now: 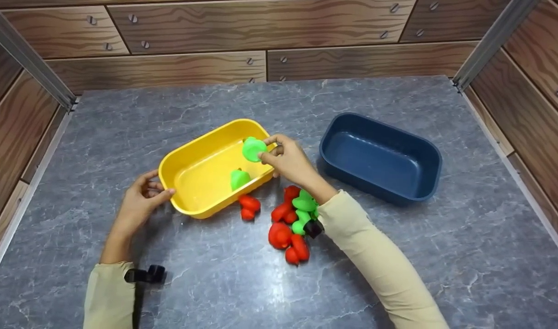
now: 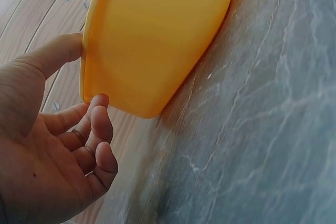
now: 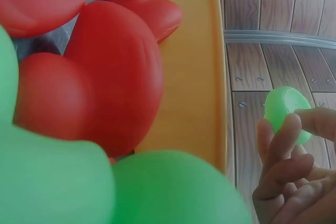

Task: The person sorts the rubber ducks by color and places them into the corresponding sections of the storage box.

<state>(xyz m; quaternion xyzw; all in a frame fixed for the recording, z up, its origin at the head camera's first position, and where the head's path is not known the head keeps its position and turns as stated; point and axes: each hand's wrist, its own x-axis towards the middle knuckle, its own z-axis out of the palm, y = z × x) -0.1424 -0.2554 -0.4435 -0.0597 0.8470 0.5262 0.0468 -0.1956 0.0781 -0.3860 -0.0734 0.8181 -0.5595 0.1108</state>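
Note:
My right hand (image 1: 288,160) pinches a green rubber duck (image 1: 253,149) between thumb and fingers, over the right end of a yellow tub (image 1: 169,170). The right wrist view shows the same green duck (image 3: 286,111) at the fingertips, above the tub's rim. Inside the tub sits another green duck (image 1: 239,179), partly hidden by the near wall. My left hand (image 1: 141,198) holds the tub's left end, thumb and fingers at the rim; the left wrist view shows this grip on the yellow wall (image 2: 152,51).
Several red ducks (image 1: 279,235) and green ducks (image 1: 305,201) lie in a cluster under my right forearm. One red duck (image 1: 249,207) lies against the tub's near side. A dark blue tub (image 1: 436,169) stands at the right. Wood-patterned walls (image 1: 260,27) bound the grey marbled table (image 1: 205,292).

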